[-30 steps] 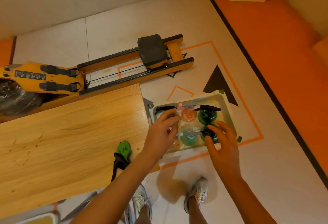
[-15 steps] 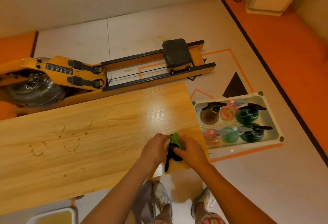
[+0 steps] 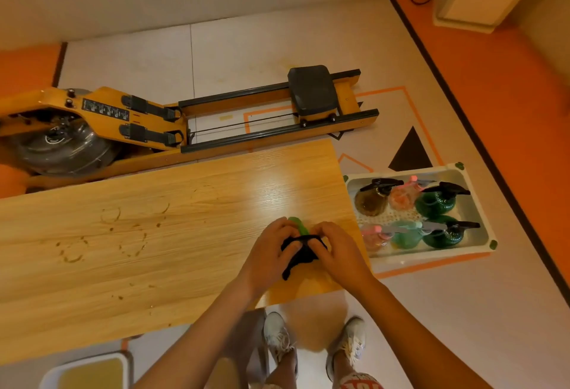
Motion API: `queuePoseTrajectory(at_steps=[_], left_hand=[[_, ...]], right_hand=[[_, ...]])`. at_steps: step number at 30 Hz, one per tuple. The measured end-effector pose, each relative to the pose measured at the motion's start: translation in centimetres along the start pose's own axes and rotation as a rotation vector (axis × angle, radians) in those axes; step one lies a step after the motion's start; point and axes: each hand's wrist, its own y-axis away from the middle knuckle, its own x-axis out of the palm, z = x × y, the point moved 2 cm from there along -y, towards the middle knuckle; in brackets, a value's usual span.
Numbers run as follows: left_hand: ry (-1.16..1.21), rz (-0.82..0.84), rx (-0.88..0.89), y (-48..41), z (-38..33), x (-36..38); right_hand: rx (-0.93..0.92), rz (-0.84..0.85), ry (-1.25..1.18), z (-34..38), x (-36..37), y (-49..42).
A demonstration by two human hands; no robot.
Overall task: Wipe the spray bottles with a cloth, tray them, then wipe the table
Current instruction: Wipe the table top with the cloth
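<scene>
Black-green cloth [image 3: 297,260] between left hand [image 3: 268,257], right hand [image 3: 339,254] grip, perhaps touching table [image 3: 154,249].

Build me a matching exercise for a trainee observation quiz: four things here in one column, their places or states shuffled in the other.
1 cloth
2 tray
3 table
4 rowing machine

a marked with ring stains
b on the floor beyond the table
c held by left hand and right hand
d on the floor, holding spray bottles

Pairs: 1-c, 2-d, 3-a, 4-b
</scene>
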Motion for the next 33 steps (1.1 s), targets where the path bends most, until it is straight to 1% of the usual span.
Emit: queuePoseTrajectory(at_steps=[2,5,8,11,12,15,17,19,21,23,25,28,31,33], left_hand=[[0.079,0.042,-0.013,0.6,-1.6,-1.8],[0.109,0.057,-0.075,1.0,-3.2,-3.7],[0.199,0.009,-0.095,0.8,-4.5,-4.9],[0.291,-0.073,-0.121,0.5,-5.3,-6.3],[0.349,-0.099,-0.144,0.5,-5.6,-6.8],[0.647,-0.154,-0.210,0.6,-6.3,-7.6],[0.796,-0.151,-0.252,0.8,-6.7,-8.0],[0.897,-0.121,-0.278,1.0,-7.1,-8.6],[0.949,-0.091,-0.299,1.2,-7.1,-9.2],[0.906,-0.073,-0.308,1.2,-6.8,-10.0],[0.804,-0.061,-0.277,1.1,-6.7,-10.9],[0.527,-0.043,-0.189,0.8,-7.2,-12.1],[0.193,-0.025,-0.096,0.3,-7.1,-12.6],[0.101,-0.023,-0.052,0.4,-6.7,-12.7]], right_hand=[[-0.058,-0.015,-0.035,2.2,-1.0,0.1],[-0.065,-0.001,-0.121,4.6,-1.9,0.1],[-0.057,-0.026,-0.232,5.9,-2.4,0.0],[0.029,-0.017,-0.457,6.4,-2.8,-0.1],[0.035,0.011,-0.518,6.6,-2.9,0.1],[-0.018,0.140,-0.622,7.5,-2.7,1.4],[-0.022,0.205,-0.604,7.7,-2.1,2.3],[0.012,0.236,-0.586,7.8,-1.4,2.8],[0.070,0.240,-0.627,8.1,-1.2,3.1],[0.076,0.223,-0.621,8.4,-1.4,3.3],[0.052,0.234,-0.532,8.9,-1.6,3.3],[0.065,0.310,-0.438,9.8,-1.7,3.5],[0.087,0.349,-0.492,10.8,-2.1,3.8],[0.032,0.314,-0.538,11.5,-2.5,3.8]])
